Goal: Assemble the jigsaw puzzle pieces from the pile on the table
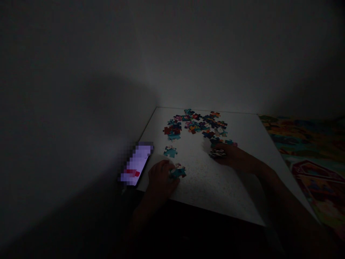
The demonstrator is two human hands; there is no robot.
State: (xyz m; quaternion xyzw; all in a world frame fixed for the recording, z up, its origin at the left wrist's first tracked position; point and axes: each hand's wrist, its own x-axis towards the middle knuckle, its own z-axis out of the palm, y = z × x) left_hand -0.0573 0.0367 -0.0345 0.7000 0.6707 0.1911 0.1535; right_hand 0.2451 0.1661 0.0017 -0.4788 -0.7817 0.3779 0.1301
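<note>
In dim light a white board (205, 180) lies in front of me. My left hand (161, 177) rests near its front left edge, fingers on a teal jigsaw piece (178, 172). My right hand (229, 154) reaches across the board, fingertips on a dark patterned piece (217, 153). Another teal piece (170, 151) lies alone, just beyond my left hand. A pile of several colourful loose pieces (196, 124) is spread over the far part of the board.
A lit phone (136, 163) lies at the board's left edge, partly overhanging it. A colourful patterned mat (309, 151) covers the floor on the right. A plain wall stands behind. The left side is very dark.
</note>
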